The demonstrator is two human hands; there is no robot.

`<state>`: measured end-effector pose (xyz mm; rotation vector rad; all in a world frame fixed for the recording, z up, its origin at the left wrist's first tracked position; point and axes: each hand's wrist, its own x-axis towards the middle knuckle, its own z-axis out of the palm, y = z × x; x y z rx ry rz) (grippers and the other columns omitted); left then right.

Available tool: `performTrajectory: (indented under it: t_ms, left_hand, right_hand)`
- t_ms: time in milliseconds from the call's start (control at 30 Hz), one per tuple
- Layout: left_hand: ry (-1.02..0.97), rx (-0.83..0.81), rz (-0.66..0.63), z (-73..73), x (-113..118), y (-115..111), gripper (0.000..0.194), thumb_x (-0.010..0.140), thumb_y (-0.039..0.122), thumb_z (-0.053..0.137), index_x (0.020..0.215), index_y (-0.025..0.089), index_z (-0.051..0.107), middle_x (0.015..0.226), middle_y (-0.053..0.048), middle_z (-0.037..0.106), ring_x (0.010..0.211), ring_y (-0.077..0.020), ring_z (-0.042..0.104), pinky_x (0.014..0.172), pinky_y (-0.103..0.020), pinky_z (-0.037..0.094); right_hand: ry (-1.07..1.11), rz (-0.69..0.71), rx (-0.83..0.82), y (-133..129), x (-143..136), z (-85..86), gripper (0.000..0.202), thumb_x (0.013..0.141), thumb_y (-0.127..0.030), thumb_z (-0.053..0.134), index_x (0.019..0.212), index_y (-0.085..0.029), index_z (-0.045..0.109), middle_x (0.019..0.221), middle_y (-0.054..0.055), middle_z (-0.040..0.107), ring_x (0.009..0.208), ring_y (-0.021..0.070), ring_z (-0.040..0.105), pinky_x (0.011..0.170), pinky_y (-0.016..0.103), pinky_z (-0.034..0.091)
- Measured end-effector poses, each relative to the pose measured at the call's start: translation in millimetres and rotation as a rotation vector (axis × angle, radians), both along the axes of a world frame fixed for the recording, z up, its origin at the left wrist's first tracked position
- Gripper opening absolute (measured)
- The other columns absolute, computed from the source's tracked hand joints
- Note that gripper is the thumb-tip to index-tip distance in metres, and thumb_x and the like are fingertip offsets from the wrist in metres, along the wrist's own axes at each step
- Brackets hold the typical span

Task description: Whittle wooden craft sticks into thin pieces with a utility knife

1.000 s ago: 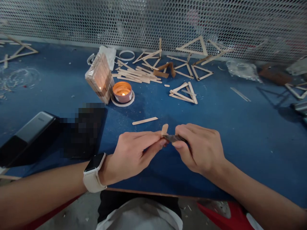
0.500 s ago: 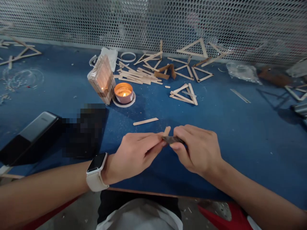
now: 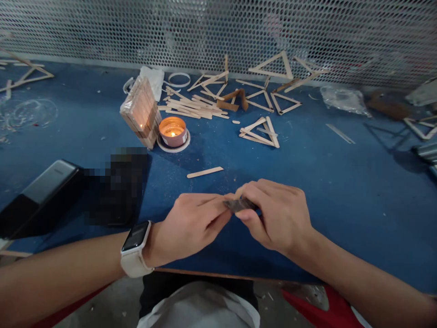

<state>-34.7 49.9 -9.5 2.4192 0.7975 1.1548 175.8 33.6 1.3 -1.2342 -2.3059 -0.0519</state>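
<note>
My left hand (image 3: pixel 196 225), with a watch on the wrist, is closed in a pinch on a wooden craft stick (image 3: pixel 238 193). Most of that stick is hidden by the fingers. My right hand (image 3: pixel 276 212) grips a dark, short knife (image 3: pixel 235 205), its blade lying across the stick at my left fingertips. The knife's handle is out of sight inside the fist. Just beyond both hands, a loose craft stick (image 3: pixel 205 172) with one slanted end lies on the blue table (image 3: pixel 341 196).
A lit candle in a tin (image 3: pixel 173 132) burns beside a wrapped stick pack (image 3: pixel 141 111). Behind are a stick pile (image 3: pixel 187 108) and several stick triangles (image 3: pixel 260 132). A dark phone-like slab (image 3: pixel 119 191) and a black box (image 3: pixel 44 191) lie left. Perforated metal (image 3: pixel 218 32) borders the back.
The knife and my right hand have shifted slightly left and down, across the held stick. Less of the stick's tip shows now. The whole view has moved a little.
</note>
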Motion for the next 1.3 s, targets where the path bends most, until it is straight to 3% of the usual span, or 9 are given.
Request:
performTrajectory:
  t_ms: [300, 533, 667, 867, 1000, 1300]
  left_hand:
    - [-0.046, 0.016, -0.079, -3.1, 0, 0, 0.015, 0.107, 0.017, 0.056, 0.104, 0.015, 0.071, 0.105, -0.004, 0.085, 0.094, -0.0103, 0.082, 0.088, -0.013, 0.061]
    - [-0.056, 0.042, -0.084, -4.3, 1, 1, 0.016, 0.108, 0.017, 0.056, 0.104, 0.013, 0.070, 0.095, -0.004, 0.083, 0.100, -0.0083, 0.081, 0.096, -0.008, 0.056]
    - [-0.060, 0.025, -0.060, 0.6, 0, 1, 0.014, 0.106, 0.016, 0.058, 0.102, 0.014, 0.071, 0.096, -0.003, 0.084, 0.099, -0.0084, 0.081, 0.095, -0.009, 0.057]
    - [-0.086, -0.016, 0.060, 9.1, -2, 5, 0.011, 0.101, 0.018, 0.068, 0.091, 0.018, 0.072, 0.097, 0.000, 0.086, 0.083, -0.0100, 0.082, 0.079, -0.012, 0.063]
    - [-0.117, -0.026, 0.039, 9.9, -2, 8, 0.013, 0.102, 0.018, 0.067, 0.091, 0.018, 0.072, 0.095, 0.000, 0.085, 0.080, -0.0097, 0.081, 0.076, -0.012, 0.062]
    - [-0.045, -0.029, -0.030, 4.0, -3, 7, 0.014, 0.103, 0.013, 0.062, 0.096, 0.016, 0.074, 0.106, -0.003, 0.085, 0.091, -0.0110, 0.082, 0.084, -0.014, 0.063]
  right_hand:
    - [0.018, 0.005, 0.003, -7, -4, 5.9, 0.067, 0.114, -0.062, 0.022, 0.075, -0.019, 0.057, 0.063, 0.000, 0.059, 0.056, 0.0141, 0.049, 0.058, 0.033, 0.032]
    - [0.009, -0.008, -0.008, -8, -4, 5.9, 0.066, 0.113, -0.062, 0.021, 0.075, -0.020, 0.054, 0.064, 0.000, 0.058, 0.057, 0.0141, 0.047, 0.058, 0.033, 0.031]
    - [0.002, -0.011, 0.001, -7, -1, 7.6, 0.063, 0.114, -0.061, 0.022, 0.076, -0.020, 0.052, 0.064, 0.000, 0.057, 0.058, 0.0145, 0.047, 0.058, 0.033, 0.031]
    - [-0.029, -0.047, 0.006, -1, 8, 9.8, 0.058, 0.114, -0.057, 0.029, 0.074, -0.021, 0.050, 0.062, -0.001, 0.055, 0.056, 0.0139, 0.047, 0.056, 0.032, 0.030]
    - [-0.035, -0.049, 0.001, 1, 9, 9.3, 0.058, 0.114, -0.058, 0.031, 0.073, -0.022, 0.049, 0.061, -0.001, 0.055, 0.055, 0.0139, 0.047, 0.055, 0.031, 0.030]
    - [-0.023, -0.009, -0.026, -1, 7, 5.8, 0.058, 0.115, -0.056, 0.027, 0.075, -0.021, 0.053, 0.063, 0.000, 0.057, 0.057, 0.0150, 0.049, 0.057, 0.032, 0.030]
